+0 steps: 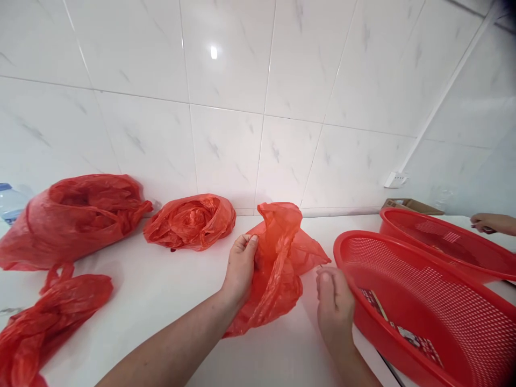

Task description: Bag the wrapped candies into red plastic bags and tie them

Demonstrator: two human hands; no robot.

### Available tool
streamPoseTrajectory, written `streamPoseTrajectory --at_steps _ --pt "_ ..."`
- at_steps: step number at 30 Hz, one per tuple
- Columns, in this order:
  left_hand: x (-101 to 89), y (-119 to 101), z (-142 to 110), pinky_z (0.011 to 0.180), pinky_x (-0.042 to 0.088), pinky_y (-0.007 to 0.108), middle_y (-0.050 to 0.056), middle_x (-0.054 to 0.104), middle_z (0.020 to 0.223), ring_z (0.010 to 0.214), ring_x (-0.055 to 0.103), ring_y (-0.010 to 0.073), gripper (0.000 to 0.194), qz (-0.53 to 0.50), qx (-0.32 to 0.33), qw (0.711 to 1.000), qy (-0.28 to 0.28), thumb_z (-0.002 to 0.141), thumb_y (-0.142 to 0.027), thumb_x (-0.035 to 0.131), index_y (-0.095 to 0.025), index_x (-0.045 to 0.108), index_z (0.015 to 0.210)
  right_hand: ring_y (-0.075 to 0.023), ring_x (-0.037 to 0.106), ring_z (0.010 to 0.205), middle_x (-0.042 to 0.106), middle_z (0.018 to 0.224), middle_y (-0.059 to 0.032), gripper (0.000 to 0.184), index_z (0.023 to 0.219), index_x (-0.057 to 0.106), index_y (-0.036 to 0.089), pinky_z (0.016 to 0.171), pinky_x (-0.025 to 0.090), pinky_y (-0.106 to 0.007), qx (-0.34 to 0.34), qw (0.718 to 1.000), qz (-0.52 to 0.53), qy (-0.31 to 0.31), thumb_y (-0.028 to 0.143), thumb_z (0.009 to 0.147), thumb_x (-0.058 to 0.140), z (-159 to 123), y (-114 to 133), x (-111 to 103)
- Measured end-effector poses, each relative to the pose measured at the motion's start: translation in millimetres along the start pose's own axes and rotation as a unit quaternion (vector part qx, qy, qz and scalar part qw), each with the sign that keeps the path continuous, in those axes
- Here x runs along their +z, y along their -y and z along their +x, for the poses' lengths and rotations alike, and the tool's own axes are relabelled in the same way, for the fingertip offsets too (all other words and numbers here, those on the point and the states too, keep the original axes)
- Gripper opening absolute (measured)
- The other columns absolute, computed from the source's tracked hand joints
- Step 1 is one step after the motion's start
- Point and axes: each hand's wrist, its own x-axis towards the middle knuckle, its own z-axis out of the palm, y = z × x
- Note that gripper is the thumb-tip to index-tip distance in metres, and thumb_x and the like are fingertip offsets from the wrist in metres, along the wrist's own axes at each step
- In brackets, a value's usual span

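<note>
My left hand is closed on the edge of a thin red plastic bag, pinching it between thumb and fingers. The bag hangs crumpled and partly spread above the white table. Beside its right corner is my right hand, with its fingers curled in and the thumb pressed against them. A tiny dark sliver shows at those fingertips, too small to name. Close to the right hand stands a red perforated plastic basket, with patterned printed pieces lying in it.
Bunched red bags, one large, one smaller and one knotted, lie at left on the white table. A second red basket, a cardboard box and another person's hand are at right. A tiled wall rises behind.
</note>
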Motion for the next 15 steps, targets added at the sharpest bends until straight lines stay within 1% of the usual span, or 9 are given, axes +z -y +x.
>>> streamPoseTrajectory --at_steps 2,3,5,7,8,9,11,13,15 --pt "-0.8 -2.0 -3.5 0.042 0.030 0.017 -0.008 0.041 0.057 0.045 0.036 0.0065 0.026 0.032 0.009 0.999 -0.014 0.082 -0.044 0.056 -0.021 0.046 0.078 -0.0165 0.049 0.063 0.055 0.074 -0.0022 0.010 0.091 0.055 0.024 0.057 0.039 -0.028 -0.103 0.994 -0.010 0.029 0.029 0.087 0.046 -16.0 8.5 1.5" --pt "-1.1 -2.4 -6.0 0.042 0.030 0.017 -0.008 0.041 0.056 0.044 0.035 0.0065 0.026 0.050 0.011 0.999 -0.019 0.082 -0.044 0.056 -0.021 0.045 0.078 -0.0177 0.052 0.065 0.057 0.076 -0.0030 0.012 0.095 0.055 0.025 0.058 0.041 -0.029 -0.162 0.986 -0.011 0.049 0.025 0.084 0.049 -26.1 12.4 2.5" --pt "-1.4 -1.5 -12.3 0.042 0.030 0.017 -0.009 0.039 0.054 0.043 0.032 0.0064 0.025 0.079 0.010 0.997 -0.018 0.082 -0.042 0.057 -0.021 0.044 0.077 -0.0211 0.059 0.074 0.062 0.085 -0.0052 0.029 0.107 0.053 0.030 0.065 0.047 -0.033 -0.257 0.962 -0.021 0.095 0.018 0.080 0.054 -48.2 20.0 4.8" --pt "-1.3 1.1 -19.9 0.042 0.030 0.016 -0.009 0.037 0.054 0.044 0.031 0.0061 0.025 0.088 0.000 0.996 -0.004 0.081 -0.040 0.058 -0.021 0.042 0.074 -0.0241 0.062 0.090 0.063 0.101 -0.0067 0.048 0.121 0.048 0.035 0.077 0.049 -0.037 -0.295 0.943 -0.037 0.146 0.012 0.079 0.054 -66.9 27.1 8.9" --pt "-1.2 2.5 -24.1 0.042 0.029 0.016 -0.009 0.037 0.054 0.044 0.031 0.0059 0.026 0.083 -0.009 0.996 0.006 0.080 -0.039 0.059 -0.021 0.042 0.073 -0.0246 0.062 0.095 0.063 0.106 -0.0068 0.051 0.124 0.046 0.037 0.081 0.048 -0.038 -0.295 0.939 -0.045 0.169 0.011 0.080 0.052 -72.6 30.2 12.2" --pt "-1.0 3.4 -28.5 0.043 0.029 0.016 -0.009 0.038 0.055 0.044 0.031 0.0058 0.027 0.072 -0.020 0.997 0.016 0.080 -0.039 0.060 -0.021 0.041 0.073 -0.0242 0.062 0.095 0.064 0.107 -0.0070 0.049 0.123 0.048 0.037 0.081 0.049 -0.038 -0.292 0.935 -0.046 0.195 0.010 0.082 0.050 -74.7 32.6 16.2" --pt "-0.7 2.9 -37.6 0.045 0.033 0.016 -0.008 0.042 0.058 0.047 0.036 0.0060 0.028 0.031 -0.044 0.998 0.037 0.079 -0.040 0.061 -0.020 0.042 0.072 -0.0227 0.063 0.085 0.065 0.096 -0.0081 0.035 0.112 0.057 0.031 0.073 0.050 -0.036 -0.263 0.936 -0.037 0.230 0.015 0.084 0.047 -68.0 34.4 24.9" --pt "-1.9 -1.4 -45.5 0.052 0.040 0.018 -0.005 0.049 0.066 0.054 0.045 0.0073 0.025 -0.024 -0.067 0.996 0.049 0.079 -0.039 0.062 -0.020 0.047 0.076 -0.0219 0.061 0.075 0.064 0.085 -0.0088 0.021 0.098 0.063 0.025 0.065 0.049 -0.034 -0.182 0.955 -0.034 0.232 0.024 0.085 0.047 -50.2 31.2 31.2" --pt "-6.4 -8.6 -50.0 0.057 0.044 0.021 -0.002 0.054 0.073 0.059 0.051 0.0093 0.022 -0.061 -0.092 0.993 0.052 0.079 -0.039 0.062 -0.020 0.051 0.081 -0.0226 0.060 0.076 0.064 0.083 -0.0087 0.020 0.094 0.064 0.024 0.062 0.047 -0.032 -0.077 0.972 -0.017 0.220 0.031 0.083 0.049 -28.9 22.6 31.8"
